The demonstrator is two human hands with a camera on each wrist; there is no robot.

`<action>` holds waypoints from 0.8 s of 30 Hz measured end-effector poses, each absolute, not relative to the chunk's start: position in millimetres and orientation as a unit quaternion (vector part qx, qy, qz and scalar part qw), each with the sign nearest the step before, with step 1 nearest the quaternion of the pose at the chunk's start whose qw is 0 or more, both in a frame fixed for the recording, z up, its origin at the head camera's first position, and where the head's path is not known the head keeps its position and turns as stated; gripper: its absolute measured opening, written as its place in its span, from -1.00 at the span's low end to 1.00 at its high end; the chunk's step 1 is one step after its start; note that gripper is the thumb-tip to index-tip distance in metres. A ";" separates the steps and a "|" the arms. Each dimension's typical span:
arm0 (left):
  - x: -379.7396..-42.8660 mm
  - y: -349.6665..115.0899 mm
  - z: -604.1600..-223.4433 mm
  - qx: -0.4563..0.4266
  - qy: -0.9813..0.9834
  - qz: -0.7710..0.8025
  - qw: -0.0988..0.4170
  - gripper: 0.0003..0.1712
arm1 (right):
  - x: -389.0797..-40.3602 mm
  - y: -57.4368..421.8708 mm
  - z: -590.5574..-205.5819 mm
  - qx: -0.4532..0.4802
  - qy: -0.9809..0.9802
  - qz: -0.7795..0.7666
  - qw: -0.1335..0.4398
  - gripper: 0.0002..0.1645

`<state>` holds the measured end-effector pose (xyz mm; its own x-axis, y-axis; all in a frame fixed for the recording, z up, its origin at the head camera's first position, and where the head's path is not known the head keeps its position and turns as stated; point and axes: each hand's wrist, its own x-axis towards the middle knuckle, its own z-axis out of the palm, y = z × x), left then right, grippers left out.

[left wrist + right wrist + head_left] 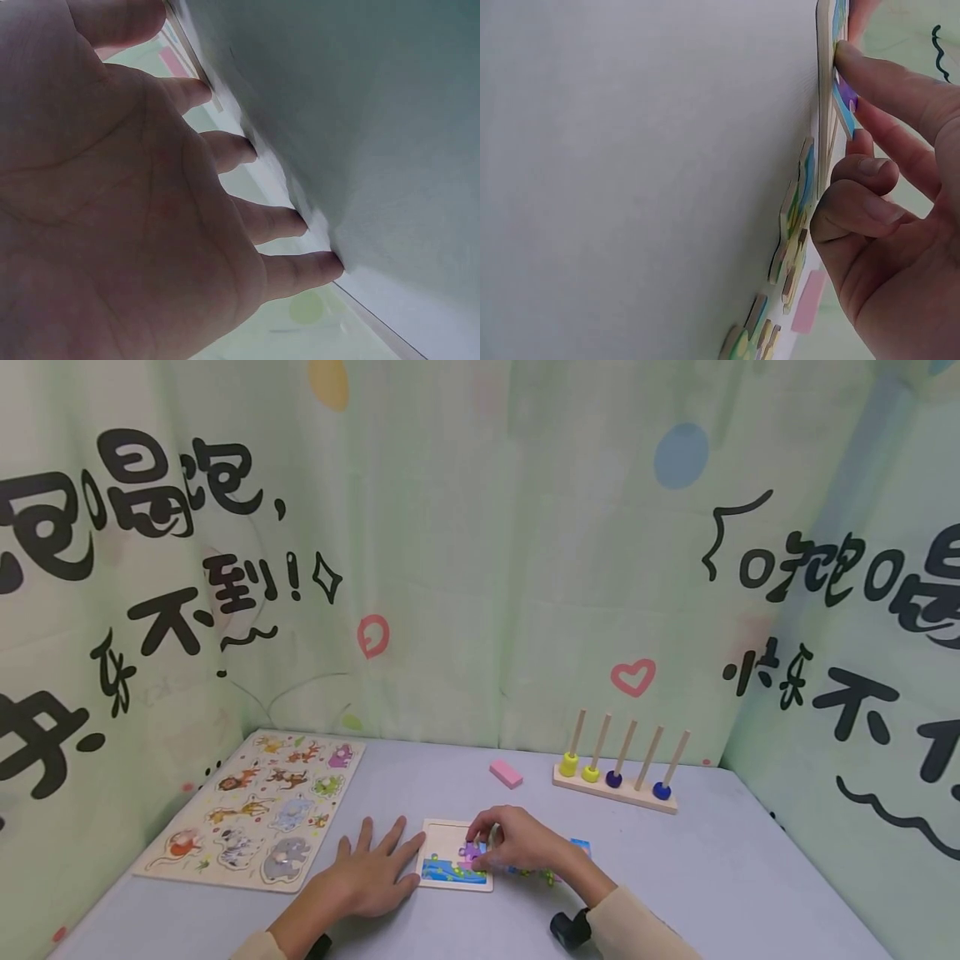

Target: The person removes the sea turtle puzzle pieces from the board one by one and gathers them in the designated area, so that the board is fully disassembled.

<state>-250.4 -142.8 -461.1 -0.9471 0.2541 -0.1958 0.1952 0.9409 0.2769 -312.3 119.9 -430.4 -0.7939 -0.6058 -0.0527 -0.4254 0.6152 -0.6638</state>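
A small wooden jigsaw tray (444, 838) lies on the table, its lower part filled with blue and green pieces. My left hand (372, 875) is spread flat beside it, fingers straight, the fingertips at the tray's left edge. In the left wrist view the palm (150, 210) shows, with the fingertips on the tabletop. Over the tray's right side, my right hand (521, 839) pinches a purple and blue jigsaw piece (845, 112) between thumb and fingers. That piece is tilted against the tray in the right wrist view. Loose jigsaw pieces (789, 232) lie right of the tray, partly hidden by the right forearm.
A large animal puzzle board (251, 789) lies at the left. Behind the tray is a pink block (506, 773). At the back right stands a wooden peg rack (622, 795) with yellow and dark blue beads. Printed curtains surround the table.
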 end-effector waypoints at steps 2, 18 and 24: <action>-250.9 -142.5 -461.4 0.115 0.979 0.126 0.114 -0.26 | -312.5 120.3 -430.5 -0.292 0.889 -0.327 0.133 -0.71; -257.8 -147.2 -471.8 0.115 0.978 0.129 0.115 -0.26 | -314.7 128.6 -432.8 -0.309 0.882 -0.332 0.128 -0.84; -251.6 -142.7 -460.4 0.110 0.978 0.128 0.123 -0.27 | -314.1 128.7 -433.7 -0.298 0.883 -0.340 0.124 -0.85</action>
